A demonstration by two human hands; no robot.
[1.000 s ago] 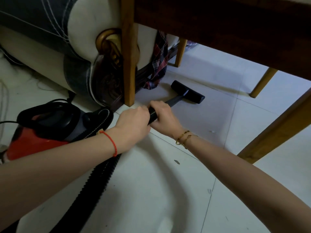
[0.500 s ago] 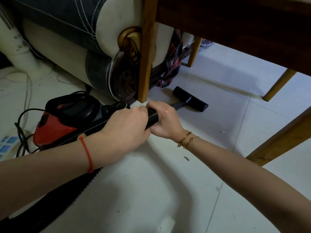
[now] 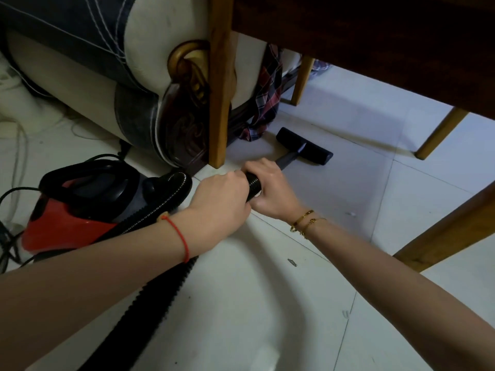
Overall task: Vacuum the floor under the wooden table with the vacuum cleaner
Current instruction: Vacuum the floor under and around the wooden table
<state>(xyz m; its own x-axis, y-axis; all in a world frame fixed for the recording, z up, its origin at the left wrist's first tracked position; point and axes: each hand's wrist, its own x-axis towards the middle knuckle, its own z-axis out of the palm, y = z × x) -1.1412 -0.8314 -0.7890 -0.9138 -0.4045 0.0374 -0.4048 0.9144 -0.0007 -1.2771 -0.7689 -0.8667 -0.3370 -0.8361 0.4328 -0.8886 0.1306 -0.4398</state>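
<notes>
The nozzle [image 3: 304,150] lies under the table [image 3: 375,49], right of the sofa [image 3: 120,62]; the canister [image 3: 80,204] perhaps touches it.

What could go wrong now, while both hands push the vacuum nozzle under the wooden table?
1. The floor nozzle lies close to the plaid cloth hanging to the floor; suction might pull it in.
2. The nozzle could knock the near table leg beside it.
3. The ribbed hose, gripped by the left hand and right hand, may tug the red vacuum body, near its tangled black cord.
</notes>
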